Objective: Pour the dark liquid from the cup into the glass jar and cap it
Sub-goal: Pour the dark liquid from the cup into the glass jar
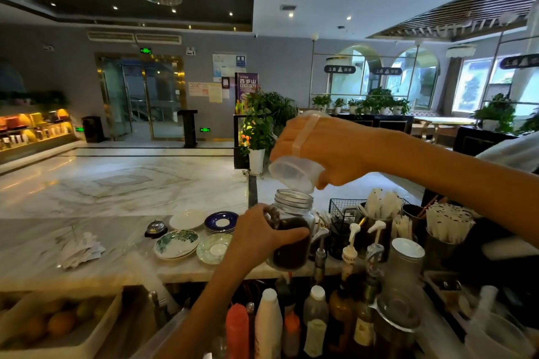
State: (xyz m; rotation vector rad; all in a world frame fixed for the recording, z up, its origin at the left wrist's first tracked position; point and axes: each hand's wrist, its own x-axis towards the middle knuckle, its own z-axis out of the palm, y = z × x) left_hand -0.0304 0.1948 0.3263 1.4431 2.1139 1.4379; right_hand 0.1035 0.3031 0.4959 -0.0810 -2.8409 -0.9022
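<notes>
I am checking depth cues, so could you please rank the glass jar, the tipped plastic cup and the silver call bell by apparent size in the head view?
1. Glass jar, tallest.
2. Plastic cup, somewhat smaller, partly hidden by the right hand.
3. Call bell, clearly smallest, though it sits farther away.

The purple poster [246,84] by the plants reads "百岁山"; other signs are illegible.

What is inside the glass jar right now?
The glass jar holds dark liquid up to roughly its shoulder; the threaded neck is empty and uncapped. The left hand wraps its front, hiding part of the contents. The right hand tips the plastic cup above.
</notes>
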